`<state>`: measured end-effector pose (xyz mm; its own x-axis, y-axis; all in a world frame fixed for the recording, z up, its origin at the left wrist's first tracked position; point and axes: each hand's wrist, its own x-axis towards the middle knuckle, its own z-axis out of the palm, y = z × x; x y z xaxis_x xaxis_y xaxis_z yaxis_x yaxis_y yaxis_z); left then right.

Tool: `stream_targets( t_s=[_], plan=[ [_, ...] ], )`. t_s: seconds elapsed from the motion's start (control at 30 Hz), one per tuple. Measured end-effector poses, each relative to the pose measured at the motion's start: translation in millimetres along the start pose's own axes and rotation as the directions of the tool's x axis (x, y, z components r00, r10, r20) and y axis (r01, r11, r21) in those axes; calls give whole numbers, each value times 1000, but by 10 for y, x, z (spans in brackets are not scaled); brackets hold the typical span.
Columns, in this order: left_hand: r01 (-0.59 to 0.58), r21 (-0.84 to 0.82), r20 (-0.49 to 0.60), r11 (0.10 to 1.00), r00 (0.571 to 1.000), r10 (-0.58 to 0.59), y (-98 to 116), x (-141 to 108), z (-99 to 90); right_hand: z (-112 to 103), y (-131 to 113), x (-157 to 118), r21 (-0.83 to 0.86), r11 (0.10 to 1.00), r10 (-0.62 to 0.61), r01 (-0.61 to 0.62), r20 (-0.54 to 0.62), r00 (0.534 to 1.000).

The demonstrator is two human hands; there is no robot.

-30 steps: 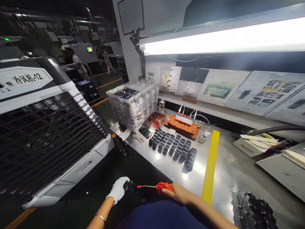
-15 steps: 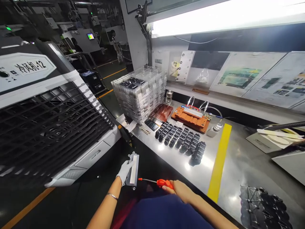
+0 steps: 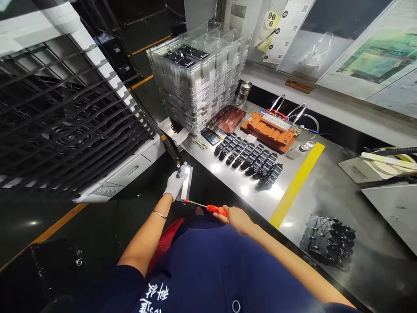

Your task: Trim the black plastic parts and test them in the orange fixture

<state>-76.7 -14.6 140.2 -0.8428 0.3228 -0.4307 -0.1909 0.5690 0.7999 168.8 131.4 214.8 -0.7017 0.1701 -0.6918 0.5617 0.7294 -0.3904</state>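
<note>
Beside the bench [image 3: 325, 191], my left grip [image 3: 173, 184] pinches the pale-faced part, [image 3: 186, 186] while my right grip, [image 3: 239, 218] wrapped round the red tool, [image 3: 215, 210] should steady its tip [image 3: 186, 201].

Gloved L grip [image 3: 175, 184] curled, bare R grip [image 3: 237, 218] clenched, both arms [image 3: 148, 234] fwd

On the table [image 3: 342, 191], the tray stack [image 3: 198, 87] stands at the left end; the parts row [image 3: 249, 160] lies along the near edge, before the fixture [image 3: 270, 131] and left of the tape strip [image 3: 298, 184]; outside that edge, the held panel [image 3: 186, 182] is left of the blow gun [image 3: 213, 209]
</note>
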Motion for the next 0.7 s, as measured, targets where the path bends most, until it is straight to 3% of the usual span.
stream_targets(
  t_s=[0.37,0.47,0.7],
  plan=[
    [-21,34,60,999,998,19,11,-72,102,-6,-59,53,-31,999,45,-45,-10,999],
    [-34,36,139,999,990,29,18,-138,92,-29,-8,71,1,999,47,-47,1,999],
    [-82,-40,337,996,937,91,-64,-281,111,-146,233,69,114,977,197,-182,-141,970]
  ],
)
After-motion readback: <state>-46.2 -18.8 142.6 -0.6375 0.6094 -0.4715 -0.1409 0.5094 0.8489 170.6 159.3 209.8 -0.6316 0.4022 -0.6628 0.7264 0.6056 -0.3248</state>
